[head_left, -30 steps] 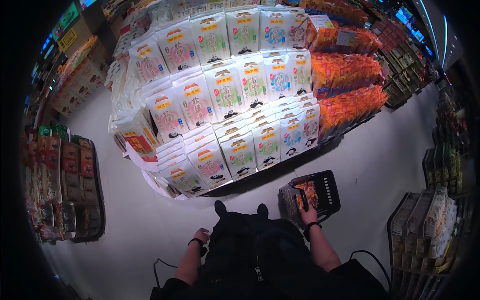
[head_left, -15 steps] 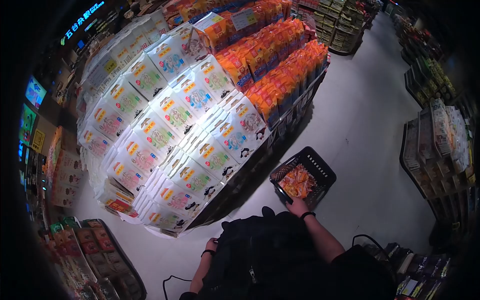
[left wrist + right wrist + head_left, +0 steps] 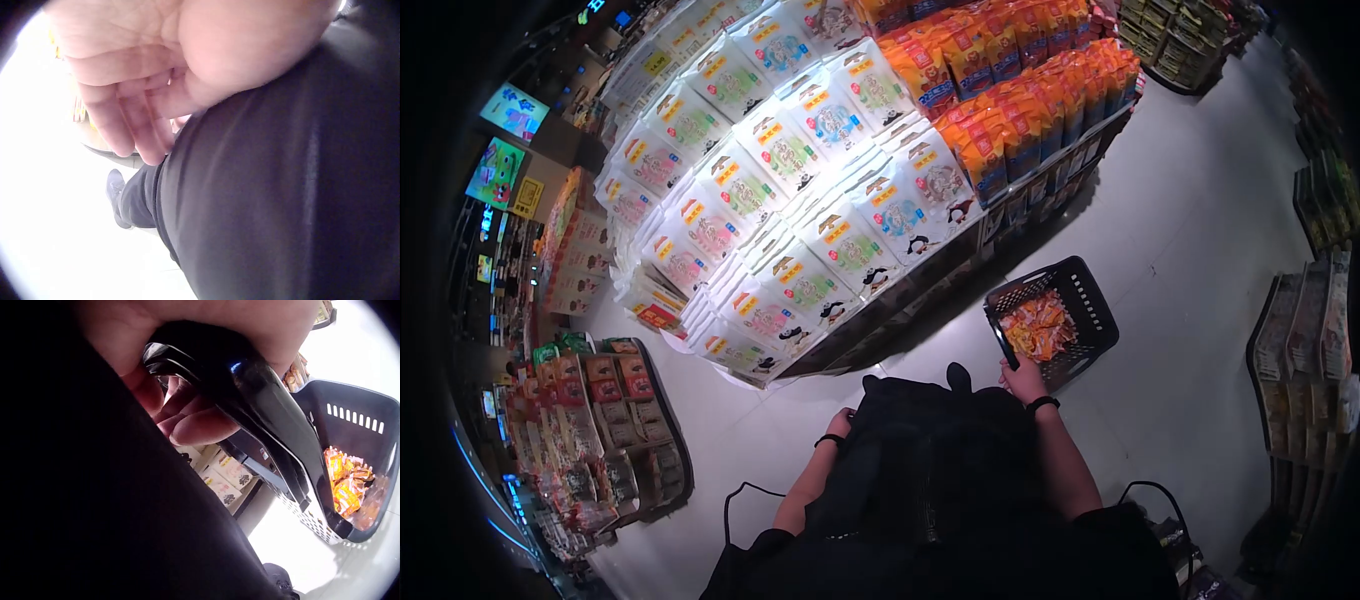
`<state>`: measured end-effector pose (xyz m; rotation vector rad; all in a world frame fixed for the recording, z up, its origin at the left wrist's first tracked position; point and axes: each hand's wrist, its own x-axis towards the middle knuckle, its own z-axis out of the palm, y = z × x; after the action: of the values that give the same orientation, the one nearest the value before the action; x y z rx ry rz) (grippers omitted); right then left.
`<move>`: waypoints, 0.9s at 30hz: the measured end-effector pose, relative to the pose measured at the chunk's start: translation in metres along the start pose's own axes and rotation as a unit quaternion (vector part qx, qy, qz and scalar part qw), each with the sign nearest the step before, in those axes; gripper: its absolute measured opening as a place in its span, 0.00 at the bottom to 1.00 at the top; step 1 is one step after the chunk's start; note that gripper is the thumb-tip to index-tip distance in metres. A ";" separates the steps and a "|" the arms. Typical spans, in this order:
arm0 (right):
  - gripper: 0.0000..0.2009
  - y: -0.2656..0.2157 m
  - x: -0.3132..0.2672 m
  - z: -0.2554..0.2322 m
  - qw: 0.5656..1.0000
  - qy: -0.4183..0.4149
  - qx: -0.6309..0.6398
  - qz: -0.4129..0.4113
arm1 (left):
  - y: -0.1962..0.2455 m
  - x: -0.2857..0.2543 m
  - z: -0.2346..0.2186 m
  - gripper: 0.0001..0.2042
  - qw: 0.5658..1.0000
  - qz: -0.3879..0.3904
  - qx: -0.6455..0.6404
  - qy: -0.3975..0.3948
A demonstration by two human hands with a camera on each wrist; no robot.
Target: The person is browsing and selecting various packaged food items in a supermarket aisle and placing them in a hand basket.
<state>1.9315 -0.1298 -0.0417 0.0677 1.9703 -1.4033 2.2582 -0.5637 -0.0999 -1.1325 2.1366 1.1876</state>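
Note:
My right hand (image 3: pixel 1024 378) grips the black handle (image 3: pixel 250 381) of a shopping basket (image 3: pixel 1092 300), its fingers curled round the bar in the right wrist view. Inside the basket lie orange and yellow snack packets (image 3: pixel 347 484). The basket hangs at my right side, tilted. At my left side, my left hand (image 3: pixel 840 422) hangs beside my dark trousers (image 3: pixel 250 187). Its fingers are loosely bent and hold nothing in the left wrist view.
A big tiered display of white panda-printed packages (image 3: pixel 840 250) stands ahead, with orange bags (image 3: pixel 1040 110) on its right part. Another stand of packets (image 3: pixel 600 420) is at left. Shelves (image 3: pixel 1305 350) line the right, beyond a strip of pale floor (image 3: pixel 1190 260).
The view has turned right, and the orange bags now stand more ahead. The basket has swung, showing its packets more fully. My right hand keeps its hold on the handle.

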 end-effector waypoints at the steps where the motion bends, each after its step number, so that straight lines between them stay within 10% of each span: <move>1: 0.09 -0.002 0.003 -0.001 1.000 0.004 -0.011 0.001 | -0.016 -0.002 0.006 0.21 1.000 0.000 -0.016 0.003; 8: 0.08 -0.013 0.020 -0.007 1.000 -0.017 -0.003 0.002 | -0.108 -0.018 0.070 0.23 0.986 -0.053 -0.154 0.031; 13: 0.07 0.000 0.029 -0.002 0.999 -0.010 0.024 0.033 | -0.059 -0.097 0.068 0.24 0.993 -0.092 -0.061 0.043; 27: 0.08 0.034 0.046 0.001 0.984 0.064 -0.132 -0.097 | -0.104 -0.211 0.103 0.27 0.972 -0.208 -0.100 0.050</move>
<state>1.9117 -0.1323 -0.0956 -0.1632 2.3056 -1.2705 2.4625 -0.4135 -0.0580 -1.6620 1.7482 1.1805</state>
